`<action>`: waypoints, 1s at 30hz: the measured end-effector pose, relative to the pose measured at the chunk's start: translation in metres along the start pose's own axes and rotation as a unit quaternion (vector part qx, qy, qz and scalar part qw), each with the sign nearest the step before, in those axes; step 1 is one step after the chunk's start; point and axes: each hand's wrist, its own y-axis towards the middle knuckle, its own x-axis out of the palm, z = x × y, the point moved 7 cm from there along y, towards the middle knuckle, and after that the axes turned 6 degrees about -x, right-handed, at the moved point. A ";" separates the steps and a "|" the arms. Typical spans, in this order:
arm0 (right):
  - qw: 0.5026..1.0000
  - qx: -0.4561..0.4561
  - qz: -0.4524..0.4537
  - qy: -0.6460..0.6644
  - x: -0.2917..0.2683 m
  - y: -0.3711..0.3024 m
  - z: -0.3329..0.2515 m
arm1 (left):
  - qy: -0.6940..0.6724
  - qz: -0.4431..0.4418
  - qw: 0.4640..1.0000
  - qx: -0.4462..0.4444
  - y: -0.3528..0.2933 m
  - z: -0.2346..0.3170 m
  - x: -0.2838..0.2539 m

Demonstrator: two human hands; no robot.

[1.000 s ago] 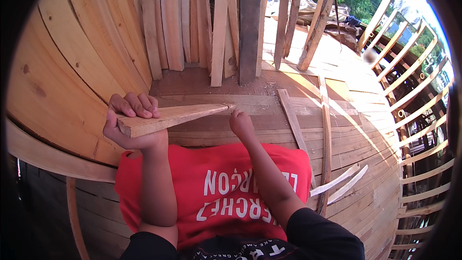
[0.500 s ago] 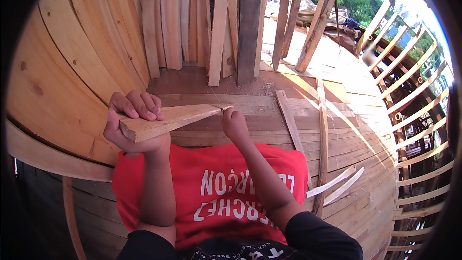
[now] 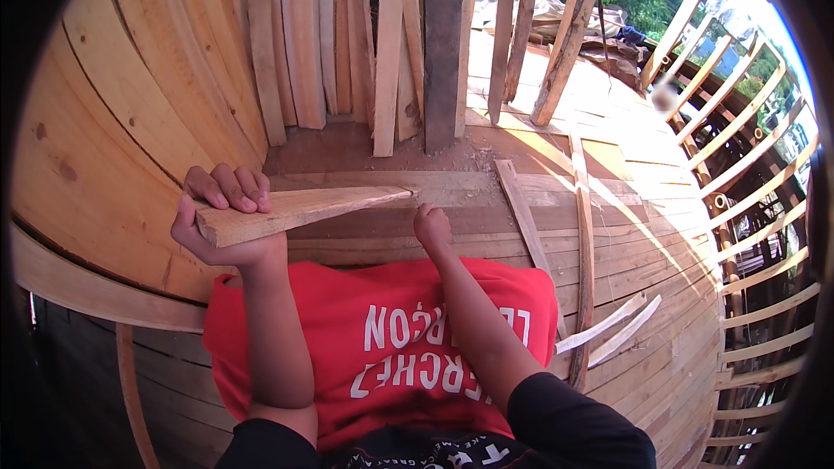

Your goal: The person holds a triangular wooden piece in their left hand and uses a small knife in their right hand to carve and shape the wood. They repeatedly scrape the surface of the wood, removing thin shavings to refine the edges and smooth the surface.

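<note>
A tapered wooden wedge [image 3: 304,211] is gripped at its thick end by my left hand [image 3: 228,213], fingers over the top face and palm below. It points to the right, and its thin tip looks rough and splintered. Just right of that tip, apart from it, my right hand [image 3: 433,226] is closed in a fist or pinch. Whatever lies between those fingers, if anything, is hidden. Red cloth with white print [image 3: 347,287] spreads beneath both forearms.
Upright boards [image 3: 300,35] and a dark post [image 3: 443,52] stand ahead; a curved plank wall [image 3: 130,104] rises at left. Loose strips [image 3: 521,213] and two pale curved pieces [image 3: 621,330] lie on the plank floor [image 3: 660,373]. A slatted railing [image 3: 764,234] runs along the right.
My right hand has come away from the wedge's tip, moving slightly right and down. My left hand and the wedge have shifted a little left.
</note>
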 end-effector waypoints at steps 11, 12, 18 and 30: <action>1.000 -0.013 -0.012 -0.014 -0.014 -0.002 -0.018 | 0.008 -0.003 1.000 -0.005 -0.004 0.000 0.004; 1.000 -0.018 -0.022 -0.009 -0.013 0.001 -0.017 | 0.005 -0.018 1.000 -0.005 -0.003 0.000 0.006; 0.992 -0.090 -0.091 0.006 -0.009 -0.034 -0.073 | 0.009 -0.051 0.999 -0.004 0.007 0.008 -0.006; 0.988 -0.087 -0.123 -0.028 -0.019 -0.044 -0.080 | -0.008 -0.222 0.974 -0.036 0.011 0.005 0.000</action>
